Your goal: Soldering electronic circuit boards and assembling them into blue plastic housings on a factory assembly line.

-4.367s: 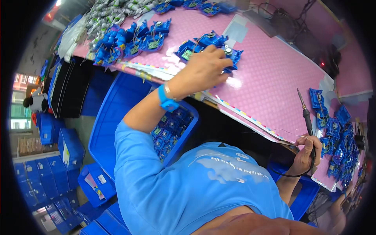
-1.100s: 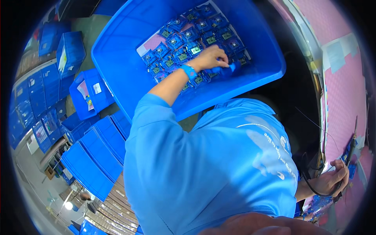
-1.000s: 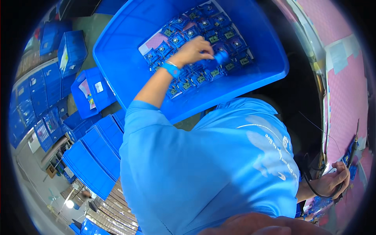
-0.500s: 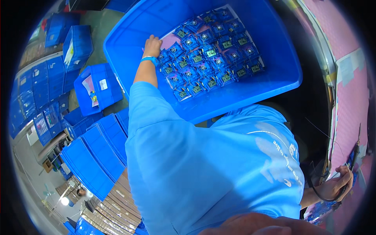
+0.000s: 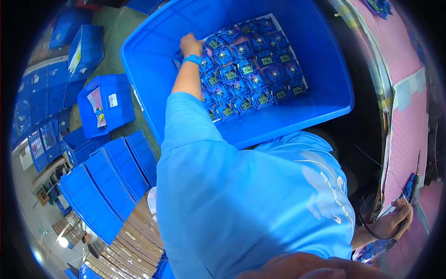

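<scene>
My left hand [image 5: 191, 45], with a turquoise band at its wrist, reaches into a large blue bin [image 5: 320, 104]. It is over the far left corner of a layer of blue electronic units [image 5: 246, 69], laid in rows with green circuit boards, round white parts and wires. Its fingers curl downward, and their tips and whatever they hold are hidden. Off at the lower right, my right hand [image 5: 396, 218] is closed around a soldering iron [image 5: 415, 182], whose thin tip points up and away. A dark cable [image 5: 371, 230] loops from it below the hand.
A pink padded bench [image 5: 404, 135] with taped edges runs along the right, with blue wired parts [image 5: 378, 7] at its far end. Left of the large bin stand a smaller blue bin [image 5: 121, 111], stacked blue bins [image 5: 104, 186] and flattened cardboard [image 5: 125, 246].
My left hand has shifted slightly right and farther over the units' corner, covering the pink gap seen there before. My right hand still grips the soldering iron. The view has shifted slightly.
</scene>
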Motion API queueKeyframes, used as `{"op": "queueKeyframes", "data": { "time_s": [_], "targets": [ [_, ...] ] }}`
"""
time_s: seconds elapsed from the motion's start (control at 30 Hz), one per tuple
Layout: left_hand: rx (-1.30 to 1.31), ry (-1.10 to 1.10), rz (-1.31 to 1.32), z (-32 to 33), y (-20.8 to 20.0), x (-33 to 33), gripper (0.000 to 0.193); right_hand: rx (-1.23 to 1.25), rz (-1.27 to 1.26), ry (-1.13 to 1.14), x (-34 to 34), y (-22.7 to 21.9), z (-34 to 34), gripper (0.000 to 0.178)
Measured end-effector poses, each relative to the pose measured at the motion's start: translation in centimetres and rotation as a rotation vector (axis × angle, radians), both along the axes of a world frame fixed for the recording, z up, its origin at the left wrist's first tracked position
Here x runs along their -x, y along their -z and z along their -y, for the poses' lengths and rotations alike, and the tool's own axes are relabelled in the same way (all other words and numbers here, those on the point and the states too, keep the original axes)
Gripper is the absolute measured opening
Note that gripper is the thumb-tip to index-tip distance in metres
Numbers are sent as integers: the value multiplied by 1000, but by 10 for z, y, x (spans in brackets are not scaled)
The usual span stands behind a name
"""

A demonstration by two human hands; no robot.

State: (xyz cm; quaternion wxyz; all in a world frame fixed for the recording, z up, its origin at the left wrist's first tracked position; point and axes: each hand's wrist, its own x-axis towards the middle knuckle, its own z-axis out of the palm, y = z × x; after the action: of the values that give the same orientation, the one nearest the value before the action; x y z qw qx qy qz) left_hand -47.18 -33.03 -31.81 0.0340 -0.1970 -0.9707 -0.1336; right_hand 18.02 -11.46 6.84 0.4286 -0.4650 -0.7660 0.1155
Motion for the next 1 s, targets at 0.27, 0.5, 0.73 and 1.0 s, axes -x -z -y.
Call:
{"op": "queueKeyframes", "data": {
  "time_s": [0.27, 0.5, 0.73, 1.0],
  "targets": [
    [148, 511, 243, -28, -1, -105, 18, -36, -48, -11, -17, 0, 0, 23],
    [-789, 1523, -91, -133, -242, -253, 20, -141, -99, 12, -15, -1, -3, 34],
    [-670, 1896, -220, -123, -341, -313, 24, -115, -169, -45, 4, -4, -10, 33],
    [-547, 2056, -176, -141, -342, -337, 23, -115, -347, -139, 7, 13, -4, 32]
  ]
}}
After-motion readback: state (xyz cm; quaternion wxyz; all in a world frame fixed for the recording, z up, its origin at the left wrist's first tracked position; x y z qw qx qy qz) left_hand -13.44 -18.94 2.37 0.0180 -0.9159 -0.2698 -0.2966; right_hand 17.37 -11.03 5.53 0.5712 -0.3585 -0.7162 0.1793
